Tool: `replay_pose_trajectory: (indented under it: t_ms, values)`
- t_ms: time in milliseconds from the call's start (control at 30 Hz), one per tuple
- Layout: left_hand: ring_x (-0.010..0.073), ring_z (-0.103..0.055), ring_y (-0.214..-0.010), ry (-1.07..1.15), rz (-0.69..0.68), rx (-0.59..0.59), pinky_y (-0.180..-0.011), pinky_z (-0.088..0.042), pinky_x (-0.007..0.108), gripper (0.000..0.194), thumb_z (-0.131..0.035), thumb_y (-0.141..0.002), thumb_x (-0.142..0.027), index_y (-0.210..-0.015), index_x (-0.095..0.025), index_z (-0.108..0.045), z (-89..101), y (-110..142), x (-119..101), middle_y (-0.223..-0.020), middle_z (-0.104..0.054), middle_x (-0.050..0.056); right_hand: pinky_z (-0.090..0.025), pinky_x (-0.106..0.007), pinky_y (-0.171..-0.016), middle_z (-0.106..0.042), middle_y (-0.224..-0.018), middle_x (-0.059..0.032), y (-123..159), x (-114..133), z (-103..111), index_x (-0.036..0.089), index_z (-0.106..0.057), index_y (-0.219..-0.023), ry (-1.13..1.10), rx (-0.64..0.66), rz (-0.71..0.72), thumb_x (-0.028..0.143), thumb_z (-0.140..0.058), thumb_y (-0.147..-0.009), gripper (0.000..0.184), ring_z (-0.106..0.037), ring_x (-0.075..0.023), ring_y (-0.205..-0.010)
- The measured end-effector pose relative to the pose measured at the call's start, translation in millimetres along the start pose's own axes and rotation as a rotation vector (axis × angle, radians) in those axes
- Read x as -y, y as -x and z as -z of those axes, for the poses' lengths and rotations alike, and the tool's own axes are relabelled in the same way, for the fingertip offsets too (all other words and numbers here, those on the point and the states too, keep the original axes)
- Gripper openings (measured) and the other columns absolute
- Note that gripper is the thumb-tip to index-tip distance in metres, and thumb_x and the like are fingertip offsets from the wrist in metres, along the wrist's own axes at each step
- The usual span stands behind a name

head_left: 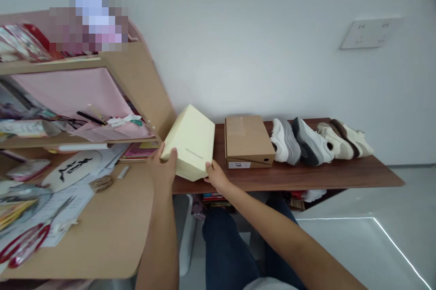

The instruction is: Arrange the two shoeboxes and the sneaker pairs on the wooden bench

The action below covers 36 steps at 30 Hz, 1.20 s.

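Note:
Between my hands is a pale yellow shoebox (194, 140) with small dark lettering on it, tilted over the left end of a dark wooden bench top (306, 176). My left hand (164, 162) grips its left side, thumb on the near face. At its lower right corner, my right hand (216, 176) is closed on the edge. Just right of it sits a brown cardboard shoebox (247, 140), lid on, with a white label on its front. Further right stand a white and grey pair of sneakers (288, 142) and a cream pair of shoes (354, 140).
At the left, a light wooden desk (112, 226) holds red-handled scissors (30, 240), papers, a coil of twine (101, 183) and a round fan-like card (73, 169). Its shelf side panel (136, 76) rises beside the bench. A wall socket (371, 33) is at upper right.

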<state>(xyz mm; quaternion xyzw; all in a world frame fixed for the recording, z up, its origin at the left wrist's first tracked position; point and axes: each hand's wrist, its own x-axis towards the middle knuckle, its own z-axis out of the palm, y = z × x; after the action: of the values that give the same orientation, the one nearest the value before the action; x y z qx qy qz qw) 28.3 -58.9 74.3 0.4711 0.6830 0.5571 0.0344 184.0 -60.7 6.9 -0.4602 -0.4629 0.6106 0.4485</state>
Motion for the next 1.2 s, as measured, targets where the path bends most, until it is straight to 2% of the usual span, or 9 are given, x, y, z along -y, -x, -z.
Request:
replay_pose_trajectory:
  t_ms: [100,233,367,533,700,800,900,1067,1200]
  values:
    - [0.0360,-0.039,-0.133,-0.201,-0.244,-0.072,-0.114,-0.024,0.056,0.065,-0.072,-0.073,-0.043,-0.131,-0.017,-0.058,-2.6,11.4,-43.3,-0.138,-0.046,0.017,-0.048,-0.044,-0.098,-0.065,-0.124,-0.0052,3.7,20.5,-5.6,0.027,-0.060,-0.123,-0.029,0.026,-0.027,0.052,-0.056,-0.088,0.043,-0.057,-0.0237,-0.117]
    - [0.0392,-0.029,-0.138,-0.240,-0.454,0.071,-0.115,-0.017,0.059,0.079,-0.074,-0.070,-0.045,-0.140,-0.019,-0.048,-0.1,35.9,-71.1,-0.147,-0.037,0.018,-0.054,-0.049,-0.087,-0.069,-0.118,-0.0046,12.7,58.3,0.7,0.029,-0.059,-0.124,-0.312,0.220,-0.151,0.068,-0.036,-0.091,0.056,-0.064,-0.0254,-0.108]
    - [0.0384,-0.031,-0.139,-0.120,-0.488,0.272,-0.116,-0.021,0.053,0.085,-0.074,-0.070,-0.052,-0.144,-0.020,-0.045,5.8,61.3,-69.5,-0.154,-0.030,0.017,-0.056,-0.047,-0.083,-0.071,-0.113,-0.0079,14.7,65.3,20.8,0.025,-0.061,-0.120,-0.483,0.370,-0.222,0.070,-0.037,-0.090,0.059,-0.066,-0.0260,-0.104]
    - [0.0322,-0.032,-0.142,-0.030,-0.467,0.340,-0.115,-0.027,0.050,0.073,-0.056,-0.086,-0.048,-0.149,-0.018,-0.035,-1.9,79.8,-46.5,-0.154,-0.031,0.017,-0.058,-0.047,-0.078,-0.070,-0.108,-0.0062,4.4,36.0,31.2,0.025,-0.057,-0.114,-0.450,0.135,-0.275,0.053,-0.046,-0.094,0.035,-0.068,-0.0208,-0.088]
    - [0.0291,-0.034,-0.142,-0.033,-0.264,0.208,-0.115,-0.029,0.048,0.061,-0.047,-0.092,-0.046,-0.145,-0.016,-0.040,-12.7,58.2,-0.3,-0.151,-0.036,0.020,-0.057,-0.040,-0.085,-0.068,-0.102,-0.0032,-3.8,13.4,24.3,0.026,-0.058,-0.104,-0.331,-0.136,-0.227,0.037,-0.052,-0.091,0.018,-0.065,-0.0161,-0.093]
    - [0.0338,-0.032,-0.143,-0.082,-0.002,0.067,-0.117,-0.022,0.053,0.063,-0.053,-0.088,-0.049,-0.139,-0.011,-0.046,-16.6,35.2,26.6,-0.149,-0.040,0.024,-0.050,-0.040,-0.097,-0.070,-0.107,-0.0042,-3.1,6.3,19.3,0.025,-0.063,-0.103,-0.216,-0.164,-0.092,0.042,-0.050,-0.089,0.026,-0.062,-0.0185,-0.107]
    - [0.0336,-0.042,-0.137,0.021,0.234,0.115,-0.115,-0.030,0.049,0.070,-0.059,-0.084,-0.052,-0.139,-0.011,-0.045,-21.6,19.2,41.1,-0.143,-0.048,0.024,-0.042,-0.042,-0.107,-0.067,-0.123,-0.0071,2.1,5.5,20.7,0.023,-0.063,-0.116,-0.035,-0.157,0.076,0.044,-0.051,-0.088,0.037,-0.058,-0.0214,-0.119]
    - [0.0316,-0.058,-0.123,0.166,0.412,0.132,-0.107,-0.042,0.045,0.063,-0.064,-0.081,-0.053,-0.128,-0.012,-0.056,-33.4,12.1,43.1,-0.128,-0.063,0.018,-0.044,-0.043,-0.104,-0.062,-0.133,-0.0120,18.9,23.8,54.3,0.021,-0.061,-0.127,0.392,-0.129,0.274,0.040,-0.058,-0.085,0.047,-0.059,-0.0259,-0.120]
    - [0.0299,-0.061,-0.119,0.324,0.480,0.141,-0.105,-0.046,0.042,0.050,-0.063,-0.082,-0.050,-0.116,-0.013,-0.065,-40.8,13.0,42.6,-0.122,-0.067,0.016,-0.052,-0.038,-0.086,-0.075,-0.098,-0.0074,21.8,44.9,93.6,0.023,-0.071,-0.106,0.621,-0.119,0.357,0.042,-0.053,-0.089,0.031,-0.070,-0.0232,-0.090]
